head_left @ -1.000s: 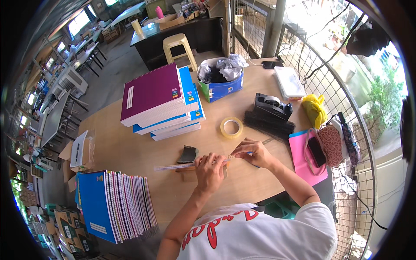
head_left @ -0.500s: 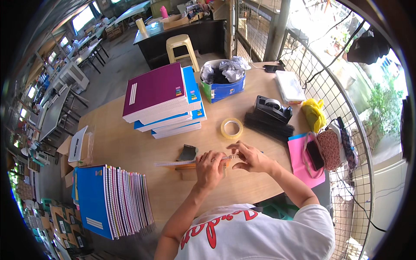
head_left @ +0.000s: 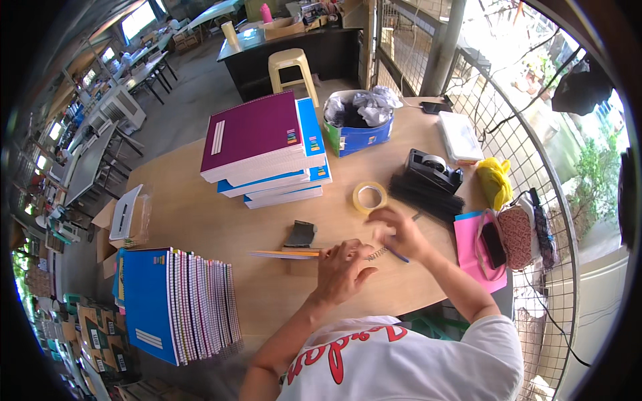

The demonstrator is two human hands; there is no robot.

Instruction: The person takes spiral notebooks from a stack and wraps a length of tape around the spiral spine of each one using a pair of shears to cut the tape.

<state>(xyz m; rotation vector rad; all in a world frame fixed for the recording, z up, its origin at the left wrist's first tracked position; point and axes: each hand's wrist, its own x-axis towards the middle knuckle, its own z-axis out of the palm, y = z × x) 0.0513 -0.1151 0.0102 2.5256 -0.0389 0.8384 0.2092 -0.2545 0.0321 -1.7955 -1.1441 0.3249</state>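
A notebook (head_left: 286, 254) with an orange edge is seen nearly edge-on at the middle of the table. My left hand (head_left: 340, 269) is closed round its right end. A thin wire coil (head_left: 378, 253) sticks out to the right beyond my left fingers. My right hand (head_left: 406, 239) is raised just above and right of the coil, its fingers curved, apart and somewhat blurred, with nothing seen in them. Under it lies a slim blue stick (head_left: 399, 257), perhaps a pen. Beyond the notebook is a small dark block (head_left: 301, 233).
Stacked notebooks (head_left: 257, 144) stand at the back; a row of spiral-bound ones (head_left: 200, 304) is at left. A tape roll (head_left: 369, 197), black coils (head_left: 426, 194), tape dispenser (head_left: 433, 168), box (head_left: 361, 137) and pink folder (head_left: 471, 247) lie across the back and right.
My right hand has lifted off the coil and its fingers have spread. The notebook has tilted more edge-on in my left hand. The whole view has shifted slightly.
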